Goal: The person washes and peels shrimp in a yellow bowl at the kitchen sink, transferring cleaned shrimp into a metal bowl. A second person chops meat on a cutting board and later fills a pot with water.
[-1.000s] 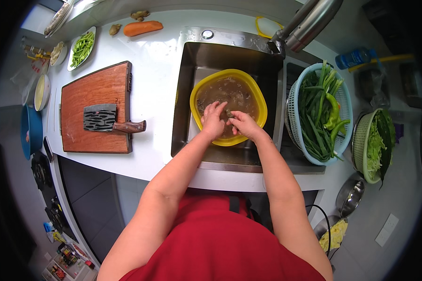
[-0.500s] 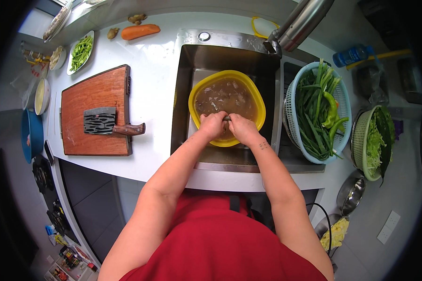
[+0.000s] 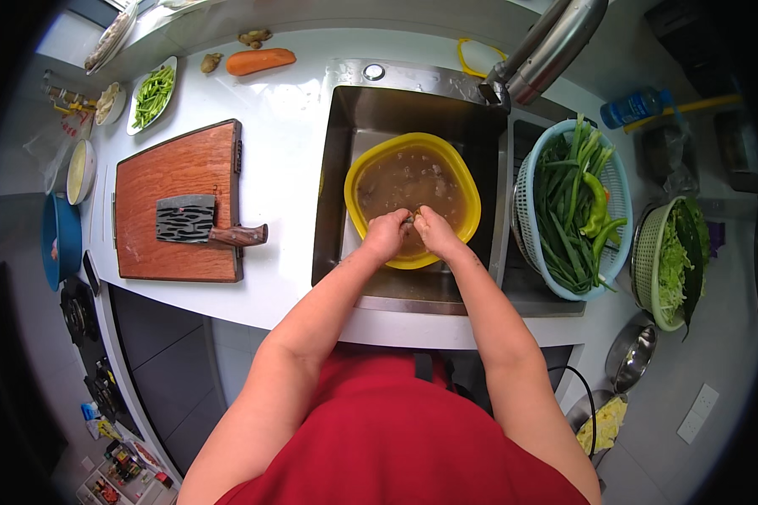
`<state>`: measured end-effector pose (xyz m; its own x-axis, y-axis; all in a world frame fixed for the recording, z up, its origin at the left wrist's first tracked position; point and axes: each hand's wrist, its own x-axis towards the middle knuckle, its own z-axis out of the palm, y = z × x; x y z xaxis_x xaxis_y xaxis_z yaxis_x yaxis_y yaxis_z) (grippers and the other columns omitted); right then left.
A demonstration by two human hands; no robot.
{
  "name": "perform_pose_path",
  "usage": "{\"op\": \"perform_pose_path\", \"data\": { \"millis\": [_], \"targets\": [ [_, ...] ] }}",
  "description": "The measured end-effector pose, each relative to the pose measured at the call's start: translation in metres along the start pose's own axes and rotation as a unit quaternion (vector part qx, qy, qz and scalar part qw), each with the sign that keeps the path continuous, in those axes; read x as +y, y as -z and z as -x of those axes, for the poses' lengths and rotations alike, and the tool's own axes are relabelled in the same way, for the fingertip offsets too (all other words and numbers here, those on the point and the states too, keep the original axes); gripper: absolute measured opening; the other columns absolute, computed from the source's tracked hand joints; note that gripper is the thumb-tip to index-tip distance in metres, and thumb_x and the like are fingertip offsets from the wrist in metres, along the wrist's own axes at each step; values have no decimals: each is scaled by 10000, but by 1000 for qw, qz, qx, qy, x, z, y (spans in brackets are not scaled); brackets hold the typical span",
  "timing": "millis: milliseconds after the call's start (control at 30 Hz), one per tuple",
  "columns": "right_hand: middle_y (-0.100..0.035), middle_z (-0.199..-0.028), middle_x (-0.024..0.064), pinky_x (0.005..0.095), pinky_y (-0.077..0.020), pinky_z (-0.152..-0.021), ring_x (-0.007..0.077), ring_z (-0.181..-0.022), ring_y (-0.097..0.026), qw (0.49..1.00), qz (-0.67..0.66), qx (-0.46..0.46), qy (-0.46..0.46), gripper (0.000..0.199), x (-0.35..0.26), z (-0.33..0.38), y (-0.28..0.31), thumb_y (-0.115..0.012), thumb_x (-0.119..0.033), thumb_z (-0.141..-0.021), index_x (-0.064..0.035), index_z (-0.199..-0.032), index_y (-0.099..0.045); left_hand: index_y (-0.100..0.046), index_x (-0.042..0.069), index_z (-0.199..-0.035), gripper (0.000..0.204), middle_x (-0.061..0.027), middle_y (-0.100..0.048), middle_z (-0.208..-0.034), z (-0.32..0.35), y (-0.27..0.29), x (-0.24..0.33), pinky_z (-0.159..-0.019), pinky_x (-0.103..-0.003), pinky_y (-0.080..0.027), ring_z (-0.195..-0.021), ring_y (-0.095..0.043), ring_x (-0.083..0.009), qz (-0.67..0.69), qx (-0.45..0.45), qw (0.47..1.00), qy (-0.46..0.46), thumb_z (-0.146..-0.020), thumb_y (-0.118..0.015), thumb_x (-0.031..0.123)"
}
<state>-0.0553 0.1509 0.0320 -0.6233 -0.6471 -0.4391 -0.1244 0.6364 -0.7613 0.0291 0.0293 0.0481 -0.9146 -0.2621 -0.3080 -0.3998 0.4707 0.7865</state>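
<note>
A yellow basin (image 3: 473, 195) of murky brown water (image 3: 396, 181), with blurred lumps in it, stands in the steel sink (image 3: 333, 168). Over its near part my left hand (image 3: 385, 235) and my right hand (image 3: 437, 233) meet fingertip to fingertip. Both are closed, pinching a small greyish, wet-looking piece (image 3: 411, 218) between them. Fingers cover most of that piece, so its kind is hard to make out.
On the left, a cleaver (image 3: 185, 220) lies on a wooden cutting board (image 3: 156, 164). A carrot (image 3: 261, 61) rests behind. The faucet (image 3: 556, 50) arches over the sink's back right; a blue basket (image 3: 526, 185) of green onions and green peppers stands to the right.
My fingers have shifted on the small piece, and the right hand has turned a little. The whole view has slid slightly down and right.
</note>
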Motion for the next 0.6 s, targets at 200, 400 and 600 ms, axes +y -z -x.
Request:
{"op": "perform_pose_path", "data": {
  "millis": [200,400,600],
  "targets": [
    [-411,-735,0,203,-315,-435,73,-554,-359,910,-387,1,-151,69,-18,-8,-4,-404,-178,-921,-112,-907,-417,-582,33,-979,172,-193,-610,-921,0,-5,0,-742,-384,-462,-873,-576,-362,12,87,996,-16,-816,-559,86],
    [-404,-751,3,188,-303,-431,71,-552,-351,809,-558,96,-158,64,-7,-12,7,-405,-170,-932,-108,-914,-409,-584,55,-954,150,-174,-615,-891,0,-14,-5,-735,-375,-471,-839,-585,-349,96,156,983,14,-807,-577,87],
    [-427,-738,-24,180,-352,-487,63,-605,-410,808,-586,-5,-55,104,-17,2,39,-474,-208,-920,-105,-929,-467,-548,17,-1015,163,-78,-623,-838,-6,-10,-24,-704,-258,-463,-741,-588,-138,228,131,964,34,-861,-544,68]
  ]
}}
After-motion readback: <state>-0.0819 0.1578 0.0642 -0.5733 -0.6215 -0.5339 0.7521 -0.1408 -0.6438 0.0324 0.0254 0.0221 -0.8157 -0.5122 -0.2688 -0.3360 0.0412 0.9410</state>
